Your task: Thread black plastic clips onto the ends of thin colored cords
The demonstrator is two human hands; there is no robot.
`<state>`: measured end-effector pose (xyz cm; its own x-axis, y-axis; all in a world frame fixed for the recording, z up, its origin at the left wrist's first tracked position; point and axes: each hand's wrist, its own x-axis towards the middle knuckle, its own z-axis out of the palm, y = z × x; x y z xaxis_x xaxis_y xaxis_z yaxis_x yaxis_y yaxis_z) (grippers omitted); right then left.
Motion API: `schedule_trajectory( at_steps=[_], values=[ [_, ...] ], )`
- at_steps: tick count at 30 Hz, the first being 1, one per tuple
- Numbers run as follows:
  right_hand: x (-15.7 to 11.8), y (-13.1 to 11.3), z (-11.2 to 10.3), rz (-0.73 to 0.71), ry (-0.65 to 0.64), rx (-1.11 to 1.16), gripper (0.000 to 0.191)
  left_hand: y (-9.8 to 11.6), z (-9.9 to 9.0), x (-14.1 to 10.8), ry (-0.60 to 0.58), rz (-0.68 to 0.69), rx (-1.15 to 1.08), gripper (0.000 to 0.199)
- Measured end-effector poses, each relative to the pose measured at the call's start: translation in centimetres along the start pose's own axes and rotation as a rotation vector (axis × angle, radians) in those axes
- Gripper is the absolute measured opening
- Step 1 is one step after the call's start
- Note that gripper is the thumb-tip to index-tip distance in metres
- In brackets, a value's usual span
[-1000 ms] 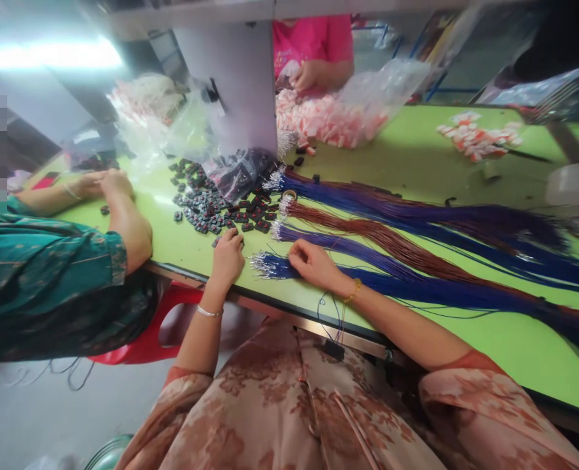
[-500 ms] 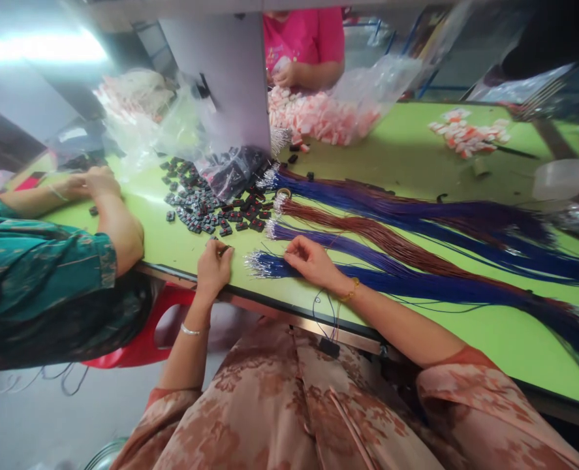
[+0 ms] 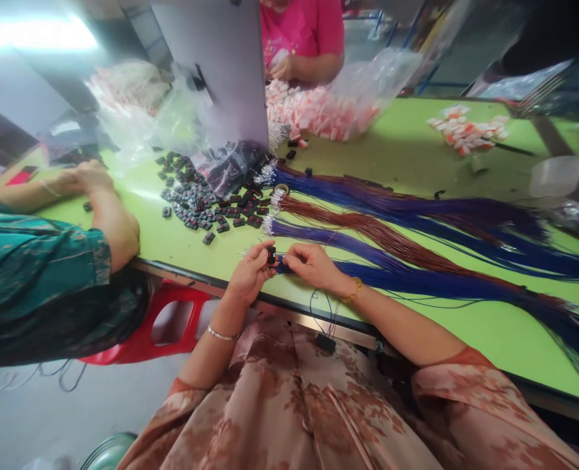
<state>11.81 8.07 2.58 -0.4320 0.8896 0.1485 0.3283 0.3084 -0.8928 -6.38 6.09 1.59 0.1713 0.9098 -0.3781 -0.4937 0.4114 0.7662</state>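
My left hand (image 3: 248, 275) pinches a small black plastic connector housing (image 3: 271, 254) between thumb and fingers, just above the table's front edge. Close to its right, my right hand (image 3: 314, 266) is closed in a pinch on a thin wire, whose tip is hard to make out by the housing. Under and behind both hands runs a bundle of blue wires (image 3: 382, 277), its terminal ends mostly hidden by my left hand. Purple wires (image 3: 318, 236) and brown wires (image 3: 348, 220) lie just beyond, silver terminals pointing left. A loose pile of black housings (image 3: 198, 207) spreads behind my left hand.
Another blue and brown bundle (image 3: 416, 207) lies further back. A grey upright panel (image 3: 220, 72) stands behind the pile. White-and-orange parts (image 3: 318, 114) are heaped before a co-worker in pink (image 3: 313, 32). At left, a co-worker's forearms (image 3: 115, 222) rest on the green table (image 3: 181, 251).
My left hand has moved right, carrying the black housing up to my right hand. My right hand has stayed nearly in place, still pinched. The view has shifted slightly.
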Motion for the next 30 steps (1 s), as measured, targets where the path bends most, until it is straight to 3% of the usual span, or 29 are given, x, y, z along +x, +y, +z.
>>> schedule_trajectory(
  at_steps=[15,25,30],
  values=[
    [-0.2,-0.6,0.3,-0.004,-0.042,-0.267,0.026,-0.7,0.0,-0.2,-0.043,-0.003,-0.01,0.036],
    [0.2,-0.1,0.3,0.014,-0.118,-0.131,0.026,-1.5,0.8,-0.6,0.103,0.117,0.154,0.045],
    [0.1,-0.2,0.2,-0.048,-0.158,-0.139,0.021,-2.1,1.0,-0.5,0.168,0.183,0.112,0.044]
  ],
)
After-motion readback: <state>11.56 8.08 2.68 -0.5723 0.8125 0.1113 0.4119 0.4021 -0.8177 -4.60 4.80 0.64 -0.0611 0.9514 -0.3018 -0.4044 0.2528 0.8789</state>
